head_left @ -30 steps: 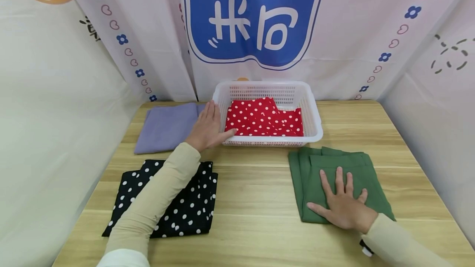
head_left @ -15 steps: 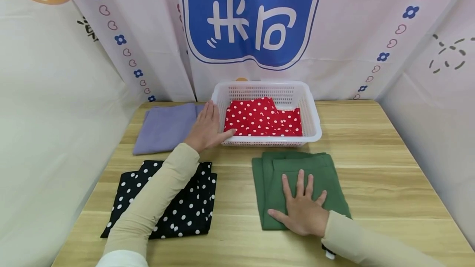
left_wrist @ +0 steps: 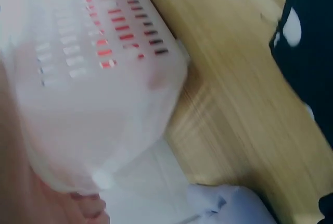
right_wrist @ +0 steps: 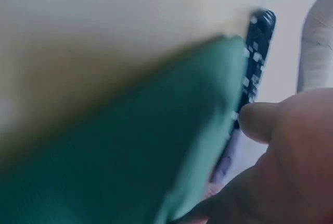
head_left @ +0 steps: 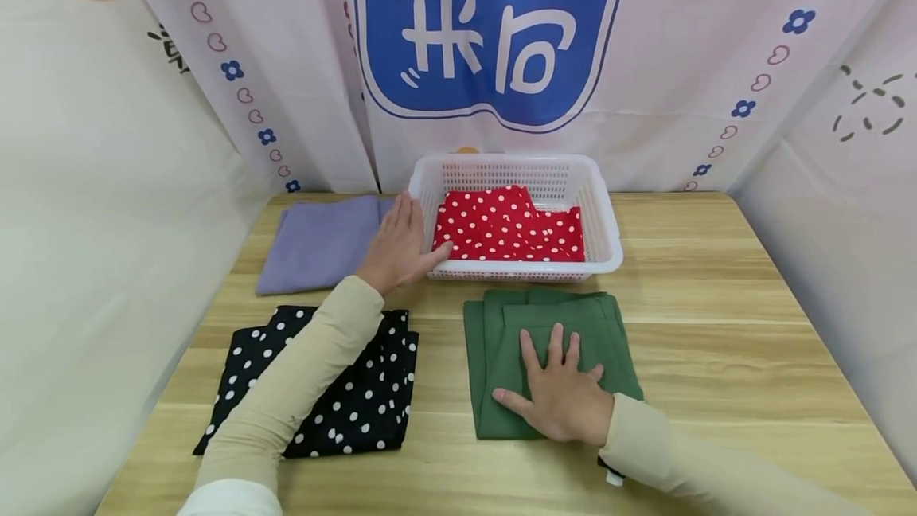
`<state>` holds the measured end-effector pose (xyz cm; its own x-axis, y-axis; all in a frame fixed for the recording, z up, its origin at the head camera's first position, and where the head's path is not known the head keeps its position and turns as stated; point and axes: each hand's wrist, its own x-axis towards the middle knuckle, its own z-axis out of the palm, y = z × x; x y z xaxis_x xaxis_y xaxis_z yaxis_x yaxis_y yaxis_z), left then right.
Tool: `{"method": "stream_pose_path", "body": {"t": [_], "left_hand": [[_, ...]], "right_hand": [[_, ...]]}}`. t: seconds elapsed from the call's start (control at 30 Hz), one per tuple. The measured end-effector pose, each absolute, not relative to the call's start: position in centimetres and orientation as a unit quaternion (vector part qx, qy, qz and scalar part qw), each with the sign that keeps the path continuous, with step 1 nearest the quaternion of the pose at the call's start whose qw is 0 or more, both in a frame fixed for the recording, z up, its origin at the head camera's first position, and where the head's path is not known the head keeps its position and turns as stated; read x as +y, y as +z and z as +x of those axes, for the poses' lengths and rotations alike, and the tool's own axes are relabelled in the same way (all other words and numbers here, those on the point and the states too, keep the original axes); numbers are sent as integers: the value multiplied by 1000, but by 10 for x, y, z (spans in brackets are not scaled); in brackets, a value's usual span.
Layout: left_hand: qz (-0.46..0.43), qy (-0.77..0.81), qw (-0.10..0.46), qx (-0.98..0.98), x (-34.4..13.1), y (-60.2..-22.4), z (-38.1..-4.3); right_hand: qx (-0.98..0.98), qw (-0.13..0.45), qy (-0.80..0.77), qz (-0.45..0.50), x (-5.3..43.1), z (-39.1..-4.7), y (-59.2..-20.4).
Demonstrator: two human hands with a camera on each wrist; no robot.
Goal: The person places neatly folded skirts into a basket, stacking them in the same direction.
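Note:
My right hand [head_left: 562, 395] lies flat with spread fingers on a folded green cloth [head_left: 494, 373], in front of the basket. In the right wrist view the thumb [right_wrist: 260, 122] shows at the edge of the green cloth [right_wrist: 156, 125]. My left hand [head_left: 397, 249], fingers straight, rests against the left end of a white plastic basket [head_left: 609, 229]. A red cloth with white dots [head_left: 509, 225] lies folded inside the basket. The left wrist view shows the basket's slotted wall [left_wrist: 104, 109] close up, with fingers [left_wrist: 88, 208] at its rim.
A folded purple cloth [head_left: 315, 245] lies at the back left, partly behind the left hand. Below it a black cloth with white dots [head_left: 358, 412] lies under the left forearm in view. Printed curtains [head_left: 666, 62] stand behind and beside the wooden table [head_left: 716, 261].
My right hand has slid the green cloth left across the table, from the right side to in front of the basket. The left hand has stayed at the basket.

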<state>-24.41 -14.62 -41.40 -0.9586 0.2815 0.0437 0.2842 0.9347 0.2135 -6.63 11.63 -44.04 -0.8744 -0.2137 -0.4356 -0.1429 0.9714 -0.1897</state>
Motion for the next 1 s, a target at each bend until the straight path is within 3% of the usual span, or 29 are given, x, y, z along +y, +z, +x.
{"method": "stream_pose_path", "body": {"t": [0.13,0.3,0.5,0.67,1.0], "left_hand": [[-133,-117,50,-983,-146,-408,-233],[-127,-212,91,-965,-157,-393,-208],[-101,-316,67,-941,-188,-372,-176],[-103,-382,-4,-918,-203,-366,-159],[-81,-609,-310,-726,-186,-399,-141]], "right_hand": [[959,236,-105,-115,132,-73,-422],[964,192,-124,-137,163,-79,-400],[966,156,-167,-117,213,-95,-387],[963,146,-202,-100,246,-108,-390],[945,201,-252,-60,270,-119,-402]]}}
